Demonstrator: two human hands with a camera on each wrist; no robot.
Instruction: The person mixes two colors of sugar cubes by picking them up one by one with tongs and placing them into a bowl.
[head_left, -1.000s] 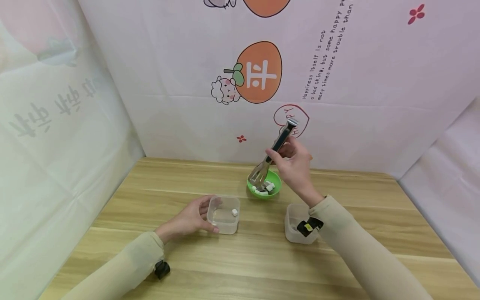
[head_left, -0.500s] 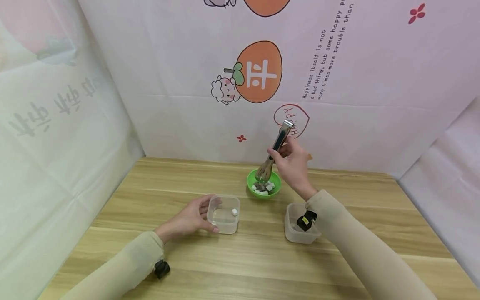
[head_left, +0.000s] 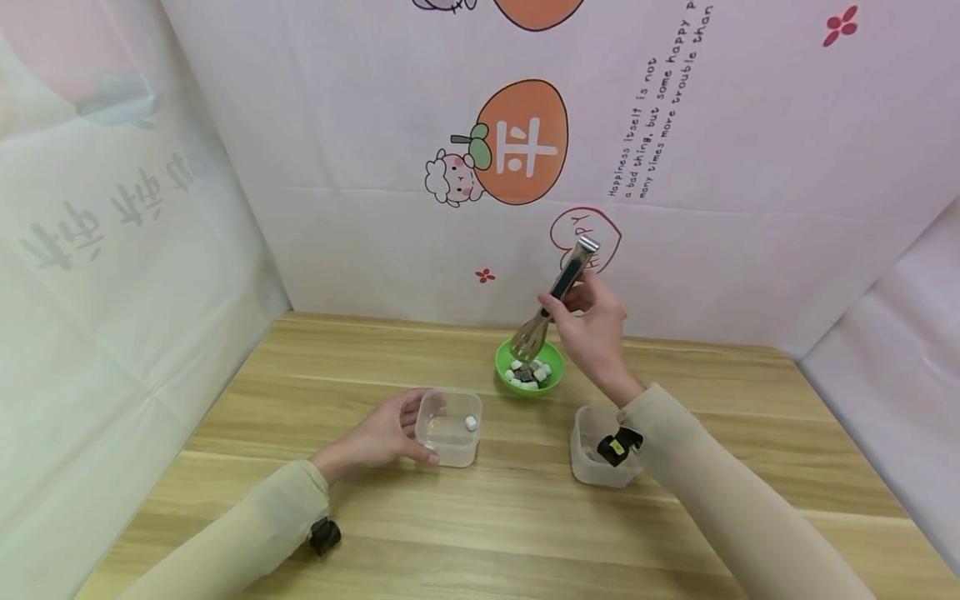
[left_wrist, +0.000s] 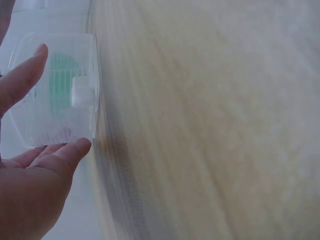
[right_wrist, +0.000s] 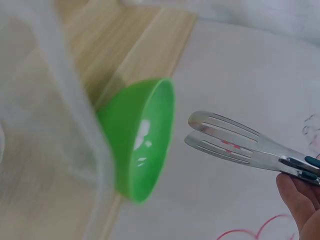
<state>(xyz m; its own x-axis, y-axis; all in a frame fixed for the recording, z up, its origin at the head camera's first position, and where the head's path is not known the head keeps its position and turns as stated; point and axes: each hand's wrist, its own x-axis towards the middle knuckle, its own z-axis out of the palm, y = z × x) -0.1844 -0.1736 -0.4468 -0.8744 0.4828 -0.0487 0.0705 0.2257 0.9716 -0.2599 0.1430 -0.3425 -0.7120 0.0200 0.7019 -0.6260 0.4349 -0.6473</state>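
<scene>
My right hand (head_left: pixel 596 333) grips metal food tongs (head_left: pixel 564 287) with dark handle inserts, tilted above a green bowl (head_left: pixel 556 367). In the right wrist view, the slotted tong tips (right_wrist: pixel 220 137) stand slightly apart with nothing between them, clear of the bowl. Several small white cubes (head_left: pixel 540 375) and some dark grey-brown cubes (head_left: pixel 525 374) lie in the bowl. My left hand (head_left: pixel 378 433) holds a clear square plastic container (head_left: pixel 456 454) on the table, thumb at the front and fingers at its far left side. One white cube (head_left: pixel 471 423) lies inside it.
A second clear plastic container (head_left: pixel 592 475) stands on the wooden table (head_left: pixel 480 533), partly hidden under my right wrist; a darkish piece inside is hard to make out. A printed cloth wall (head_left: pixel 360 250) rises right behind the bowl.
The tong tips were down inside the bowl a second ago and have since come up a little. More dark cubes show in the bowl. My left hand and its container stay in place.
</scene>
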